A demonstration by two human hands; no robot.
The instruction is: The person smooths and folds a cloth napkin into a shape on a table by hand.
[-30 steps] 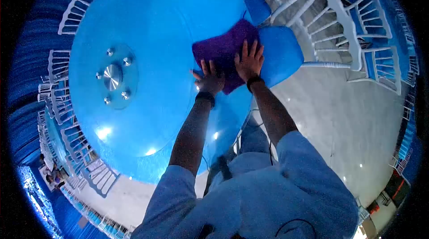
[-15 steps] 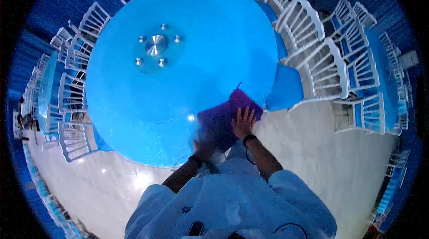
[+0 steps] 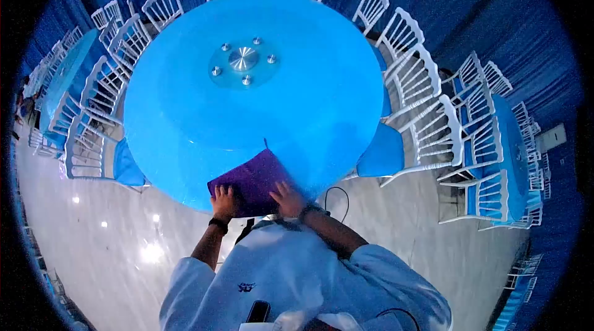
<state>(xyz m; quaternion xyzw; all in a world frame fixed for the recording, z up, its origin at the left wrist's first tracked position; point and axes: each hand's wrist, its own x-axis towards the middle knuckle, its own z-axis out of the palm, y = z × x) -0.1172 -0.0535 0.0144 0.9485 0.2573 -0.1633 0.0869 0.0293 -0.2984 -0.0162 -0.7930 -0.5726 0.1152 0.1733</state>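
The cloth [image 3: 252, 184] under the hands is dark purple. The table [image 3: 272, 114] beyond them is bright blue. Around it, white chairs [image 3: 427, 130] carry blue seats [image 3: 382, 150]. The shirt [image 3: 291, 269] behind the hands is pale blue, with a small dark logo [image 3: 246, 287]; pale grey marbling patterns the floor [image 3: 124, 219] to either side.

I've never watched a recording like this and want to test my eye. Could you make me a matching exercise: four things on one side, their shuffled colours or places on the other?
Things
1. Cloth
2. Large metal disc
3. Chairs
4. Curtain

Colours or places
A. White, standing around the round table
B. Ringed by five smaller metal knobs
C. Dark blue, beyond the table
D. Purple, touched by the left hand and the right hand

Pairs: 1-D, 2-B, 3-A, 4-C
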